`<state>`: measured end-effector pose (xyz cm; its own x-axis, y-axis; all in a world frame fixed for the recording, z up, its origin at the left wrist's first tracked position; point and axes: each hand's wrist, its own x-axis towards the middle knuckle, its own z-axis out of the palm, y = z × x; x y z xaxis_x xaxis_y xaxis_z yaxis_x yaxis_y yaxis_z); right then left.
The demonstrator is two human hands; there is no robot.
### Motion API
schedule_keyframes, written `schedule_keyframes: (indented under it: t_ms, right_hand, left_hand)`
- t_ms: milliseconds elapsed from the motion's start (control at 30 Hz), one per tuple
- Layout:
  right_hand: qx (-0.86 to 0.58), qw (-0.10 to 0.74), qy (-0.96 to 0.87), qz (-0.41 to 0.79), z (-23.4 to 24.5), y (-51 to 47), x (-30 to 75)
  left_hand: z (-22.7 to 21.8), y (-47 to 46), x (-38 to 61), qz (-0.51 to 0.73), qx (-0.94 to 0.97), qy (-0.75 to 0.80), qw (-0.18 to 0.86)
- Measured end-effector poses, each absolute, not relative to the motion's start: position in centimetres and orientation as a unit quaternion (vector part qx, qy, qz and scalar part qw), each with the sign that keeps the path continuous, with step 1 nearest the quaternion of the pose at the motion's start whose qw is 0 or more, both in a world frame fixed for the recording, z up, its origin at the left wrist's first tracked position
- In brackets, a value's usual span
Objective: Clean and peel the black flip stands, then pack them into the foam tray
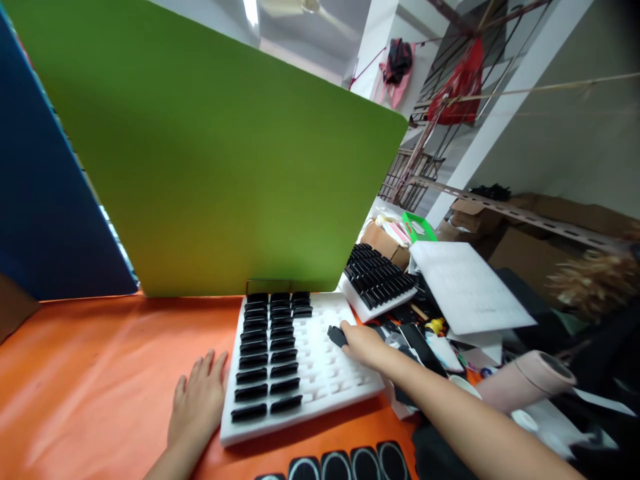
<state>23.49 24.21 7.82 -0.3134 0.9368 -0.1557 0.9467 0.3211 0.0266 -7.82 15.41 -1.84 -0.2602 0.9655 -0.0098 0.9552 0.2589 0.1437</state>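
Observation:
A white foam tray [327, 373] with rows of slots lies on the orange table. Its left columns hold several black oblong parts [265, 363]; the right slots are bare. My right hand [364, 344] hovers over the tray's right side, fingers closed on one small black part [337, 335]. My left hand [199, 400] rests flat on the table, fingers spread, touching the tray's left edge.
A green board [210, 167] stands upright behind the tray, a blue panel [40, 200] to its left. A second foam tray full of black parts [376, 279] sits at the right, beside a blank foam sheet [465, 287], cardboard boxes and clutter. Dark oval pieces [350, 463] line the near edge.

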Motion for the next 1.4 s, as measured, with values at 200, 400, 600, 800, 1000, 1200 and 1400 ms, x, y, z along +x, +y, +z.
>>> schedule_keyframes:
  t_ms: [200,400,600,800,1000,1200,1400]
  right_hand:
    - [0.501,0.029,0.864,-0.03,10.6,27.0,20.0]
    - [0.438,0.031,0.898,-0.035,10.7,29.9,17.0]
    - [0.392,0.054,0.917,-0.053,8.9,31.0,16.3]
    - [0.403,0.042,0.911,-0.075,5.6,31.3,16.7]
    - [0.445,-0.004,0.892,-0.083,3.5,30.3,16.3]
    - [0.497,-0.129,0.855,-0.073,3.8,26.5,16.2]
    - [0.52,-0.269,0.806,-0.092,3.4,18.8,21.2]
  left_hand:
    - [-2.2,15.5,-8.0,0.06,0.606,0.791,0.05]
    - [-2.6,15.7,-8.1,0.068,0.6,0.795,0.063]
    - [-2.1,15.5,-7.9,0.079,0.598,0.794,0.07]
    - [-2.6,15.8,-7.9,0.089,0.594,0.796,0.083]
    - [-2.6,15.5,-8.1,0.135,0.59,0.788,0.108]
    - [-0.8,15.4,-7.7,0.216,0.573,0.779,0.133]
    - [1.7,7.5,-8.1,0.334,0.56,0.747,0.128]
